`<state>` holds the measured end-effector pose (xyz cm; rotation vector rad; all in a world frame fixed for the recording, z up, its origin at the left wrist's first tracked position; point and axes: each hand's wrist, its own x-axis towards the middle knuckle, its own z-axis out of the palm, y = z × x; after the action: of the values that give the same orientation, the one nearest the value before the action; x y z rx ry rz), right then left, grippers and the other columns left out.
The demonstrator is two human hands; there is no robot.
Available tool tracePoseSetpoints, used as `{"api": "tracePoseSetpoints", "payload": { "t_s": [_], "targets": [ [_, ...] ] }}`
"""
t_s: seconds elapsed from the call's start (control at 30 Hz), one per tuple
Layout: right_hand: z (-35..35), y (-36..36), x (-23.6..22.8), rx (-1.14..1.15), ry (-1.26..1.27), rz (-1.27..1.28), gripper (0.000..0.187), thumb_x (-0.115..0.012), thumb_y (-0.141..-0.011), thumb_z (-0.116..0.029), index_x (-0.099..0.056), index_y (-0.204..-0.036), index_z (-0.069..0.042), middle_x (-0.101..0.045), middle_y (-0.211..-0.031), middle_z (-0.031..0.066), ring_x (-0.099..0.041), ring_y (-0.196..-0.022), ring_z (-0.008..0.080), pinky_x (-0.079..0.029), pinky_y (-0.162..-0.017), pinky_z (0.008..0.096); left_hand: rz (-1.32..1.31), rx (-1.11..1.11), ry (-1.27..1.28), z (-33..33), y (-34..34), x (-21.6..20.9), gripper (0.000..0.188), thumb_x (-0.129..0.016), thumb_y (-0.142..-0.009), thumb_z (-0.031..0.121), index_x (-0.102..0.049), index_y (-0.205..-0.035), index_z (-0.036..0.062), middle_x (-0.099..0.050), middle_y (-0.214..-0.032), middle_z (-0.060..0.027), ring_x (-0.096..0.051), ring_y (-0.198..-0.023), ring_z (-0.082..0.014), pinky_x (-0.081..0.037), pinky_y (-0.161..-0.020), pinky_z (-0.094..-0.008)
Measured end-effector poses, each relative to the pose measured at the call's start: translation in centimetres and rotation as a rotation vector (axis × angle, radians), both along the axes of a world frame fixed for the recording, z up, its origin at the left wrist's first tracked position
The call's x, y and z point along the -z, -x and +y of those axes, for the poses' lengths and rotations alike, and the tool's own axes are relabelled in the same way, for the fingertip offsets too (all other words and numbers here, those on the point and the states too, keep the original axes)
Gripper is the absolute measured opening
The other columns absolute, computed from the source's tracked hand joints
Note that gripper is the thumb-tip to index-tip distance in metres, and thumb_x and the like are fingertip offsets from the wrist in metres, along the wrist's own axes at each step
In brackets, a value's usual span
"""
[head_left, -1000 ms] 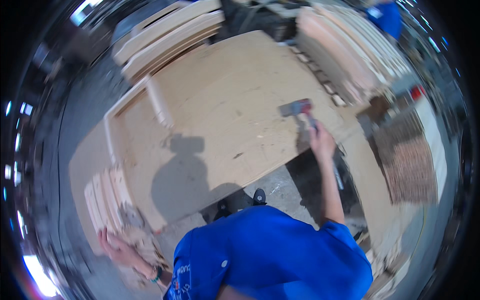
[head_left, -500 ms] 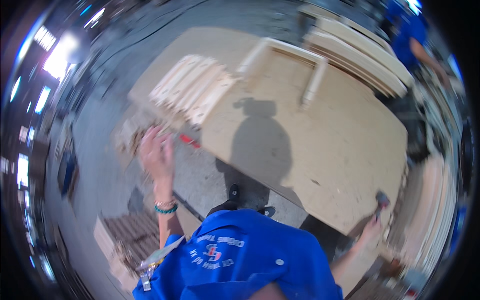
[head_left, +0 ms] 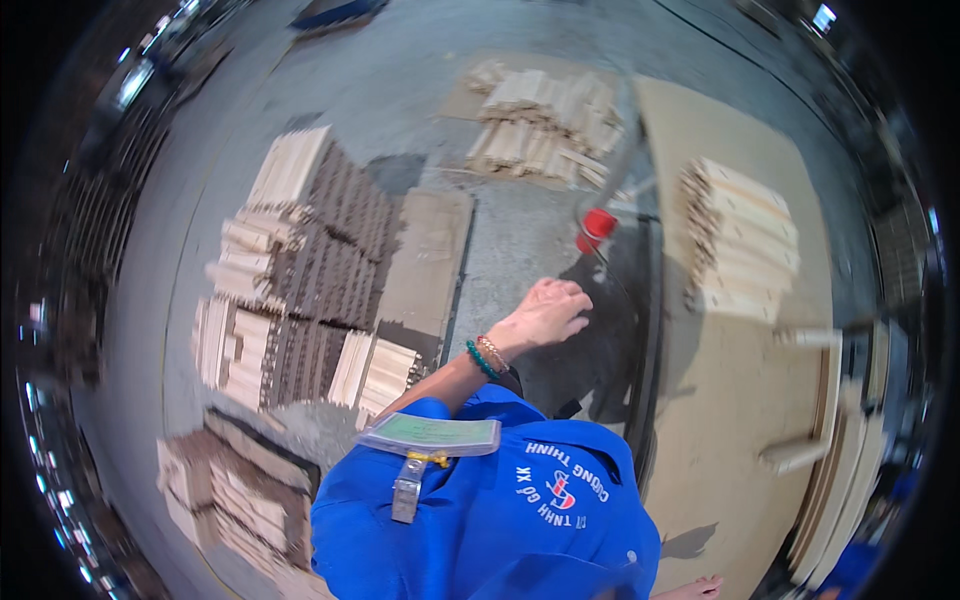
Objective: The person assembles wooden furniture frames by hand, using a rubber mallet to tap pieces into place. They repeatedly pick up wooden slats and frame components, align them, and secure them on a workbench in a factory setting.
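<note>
The right grip (head_left: 694,588) is mostly cut off; its state cannot be told. The left grip (head_left: 545,314) is held loosely open, empty, near a red object (head_left: 596,229). On the desk (head_left: 720,430), a frame (head_left: 831,395) appears three-sided; slats (head_left: 747,240) are stacked, seemingly unjoined.

Raw wood, matt cloth and a little shiny plastic

The bench (head_left: 725,450) has a smooth, matt top of pale wooden board. On it, the wooden strips (head_left: 748,240) and the slim wooden frame (head_left: 830,400) look bare and unvarnished. The stacked timber (head_left: 345,235) shows smooth faces and rougher, ridged sides. The concrete floor (head_left: 420,90) is dull grey. The red object (head_left: 597,224) looks like smooth plastic. The blue shirt (head_left: 470,545) is matt, creased cloth; its badge sleeve (head_left: 440,433) is clear, glossy plastic on a shiny clip (head_left: 407,492), apparently metal.
</note>
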<state>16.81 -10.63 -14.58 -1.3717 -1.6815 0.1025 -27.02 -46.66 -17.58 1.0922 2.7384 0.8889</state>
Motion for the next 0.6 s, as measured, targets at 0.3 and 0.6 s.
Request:
{"api": "tracePoseSetpoints", "payload": {
  "t_s": [0.3,0.6],
  "targets": [
    [-9.0,32.2,3.3,-1.099,0.524,-0.126,0.026,-0.048,-0.100,-0.016,-0.062,-0.118,-0.003,-0.062,-0.089,0.0047,-0.056,-0.069,0.0103,-0.045,-0.060,0.0228,-0.302,-0.384,0.245,-15.0,3.4,6.5,0.033,-0.068,-0.080,0.028,-0.060,-0.101,0.0046,-0.063,-0.092,-0.0179,-0.062,-0.095,-0.0340,-0.047,-0.081,-0.0451],
    [-21.6,45.8,10.7,-1.864,0.707,-0.773,0.014,-0.060,-0.094,-0.011,-0.068,-0.102,-0.002,-0.066,-0.074,0.0068,-0.059,-0.060,0.0086,-0.048,-0.058,0.0225,-0.740,-0.795,0.159,-19.7,-8.0,12.7,0.039,-0.062,-0.081,0.028,-0.059,-0.114,0.0052,-0.064,-0.102,-0.0170,-0.060,-0.102,-0.0342,-0.045,-0.089,-0.0454]
  ]
}}
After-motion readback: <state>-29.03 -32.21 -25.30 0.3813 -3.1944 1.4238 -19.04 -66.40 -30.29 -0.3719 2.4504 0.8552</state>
